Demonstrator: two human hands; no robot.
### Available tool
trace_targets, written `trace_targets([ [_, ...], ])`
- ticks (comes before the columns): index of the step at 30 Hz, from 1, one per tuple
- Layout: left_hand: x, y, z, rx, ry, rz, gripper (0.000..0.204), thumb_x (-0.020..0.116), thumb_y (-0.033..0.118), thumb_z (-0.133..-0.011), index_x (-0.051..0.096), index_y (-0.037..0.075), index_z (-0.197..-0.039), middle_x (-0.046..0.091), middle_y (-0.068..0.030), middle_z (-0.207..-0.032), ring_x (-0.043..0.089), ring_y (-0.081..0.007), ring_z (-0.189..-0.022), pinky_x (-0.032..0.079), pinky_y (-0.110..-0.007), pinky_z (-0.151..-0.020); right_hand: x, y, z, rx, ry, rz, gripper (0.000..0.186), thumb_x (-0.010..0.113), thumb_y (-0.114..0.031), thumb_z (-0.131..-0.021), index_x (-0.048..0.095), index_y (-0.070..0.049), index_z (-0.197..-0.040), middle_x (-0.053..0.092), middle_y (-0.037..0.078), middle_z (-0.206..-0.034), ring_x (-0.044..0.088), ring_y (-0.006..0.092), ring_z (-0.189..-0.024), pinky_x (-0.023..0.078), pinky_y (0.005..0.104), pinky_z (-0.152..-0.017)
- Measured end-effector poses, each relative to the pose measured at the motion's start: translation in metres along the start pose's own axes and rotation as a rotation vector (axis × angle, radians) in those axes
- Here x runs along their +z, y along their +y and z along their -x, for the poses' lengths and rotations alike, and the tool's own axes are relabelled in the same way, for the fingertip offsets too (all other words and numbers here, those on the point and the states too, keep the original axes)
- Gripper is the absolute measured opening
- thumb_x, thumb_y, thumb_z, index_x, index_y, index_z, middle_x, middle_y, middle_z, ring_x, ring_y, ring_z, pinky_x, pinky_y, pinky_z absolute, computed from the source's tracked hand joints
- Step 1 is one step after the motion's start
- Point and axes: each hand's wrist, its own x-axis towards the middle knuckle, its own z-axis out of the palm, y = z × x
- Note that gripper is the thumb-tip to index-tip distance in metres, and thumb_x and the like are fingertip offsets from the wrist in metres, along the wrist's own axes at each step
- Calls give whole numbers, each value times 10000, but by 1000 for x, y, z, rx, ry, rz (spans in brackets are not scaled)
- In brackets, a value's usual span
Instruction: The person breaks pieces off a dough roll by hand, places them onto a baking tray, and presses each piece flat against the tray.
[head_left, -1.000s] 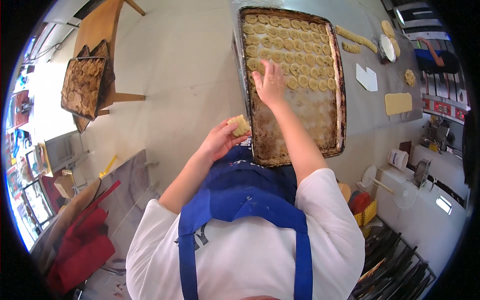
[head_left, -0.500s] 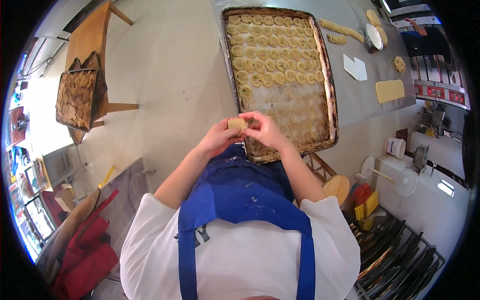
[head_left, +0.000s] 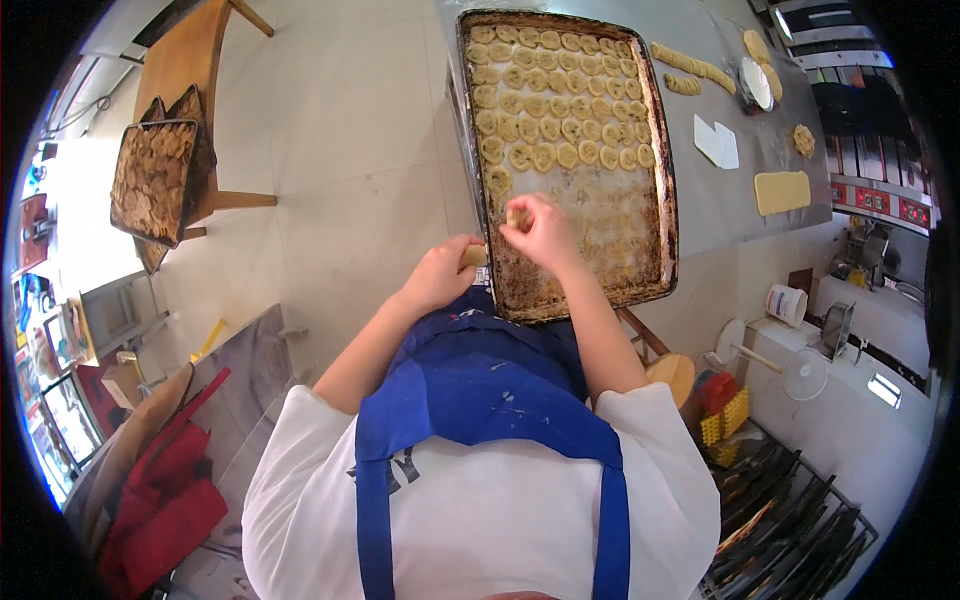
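Observation:
A large dark-rimmed baking tray [head_left: 570, 275] lies before me, its far part covered with rows of small round dough pieces [head_left: 553, 100]. My left hand [head_left: 441, 273] is closed around a short piece of dough roll [head_left: 474, 256] beside the tray's left rim. Over the tray's near left part, my right hand [head_left: 541, 232] pinches a small piece of dough [head_left: 514, 218] just nearer than the single round piece [head_left: 498, 180] that starts the nearest row.
On the grey table [head_left: 735, 205] right of the tray lie long dough rolls [head_left: 692, 66], a white scraper [head_left: 715, 141], a bowl [head_left: 757, 84] and a flat dough slab [head_left: 782, 193]. Trays of flat brown pieces [head_left: 153, 182] rest by a wooden table [head_left: 180, 70] at left.
My hands have parted. The right hand has moved over the tray with a small piece of dough, while the left keeps the rest of the roll by the rim.

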Motion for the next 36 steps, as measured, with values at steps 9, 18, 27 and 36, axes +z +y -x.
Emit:
trace_targets([
  [9, -12, -4, 9, -173, -105, 392, 361, 581, 40, -859, 550, 35, -1219, 642, -55, -923, 635, -107, -814, 528, -265, -751, 28, 37, -25, -119, -104, 226, 383, 685, -175, -789, 618, -88, -1156, 566, 123, -1161, 587, 312, -1017, 492, 409, -860],
  [18, -2, -2, 11, -317, -84, 798, 372, 563, 42, -906, 487, 16, -1270, 612, -85, -1050, 643, -146, -903, 553, -283, -799, 51, 22, -51, -81, 256, 450, 473, 589, -178, -871, 472, -82, -1319, 358, 192, -1380, 324, 383, -1292, 238, 548, -1056],
  [27, -14, -1, 16, -451, -70, 1180, 435, 491, 93, -969, 401, 46, -1392, 553, -107, -1203, 629, -219, -1044, 539, -311, -878, 62, 24, -73, 30, 236, 596, 567, 559, -293, -916, 325, -177, -1420, 319, 151, -1406, 270, 297, -1341, 173, 519, -1067],
  [36, -4, -11, 7, -476, -88, 1188, 396, 499, 115, -976, 424, 45, -1359, 576, -98, -1202, 613, -217, -1059, 527, -348, -918, 46, 24, -67, -149, 483, 490, 450, 610, -338, -889, 476, -153, -1276, 431, 140, -1245, 389, 335, -1195, 265, 514, -1005],
])
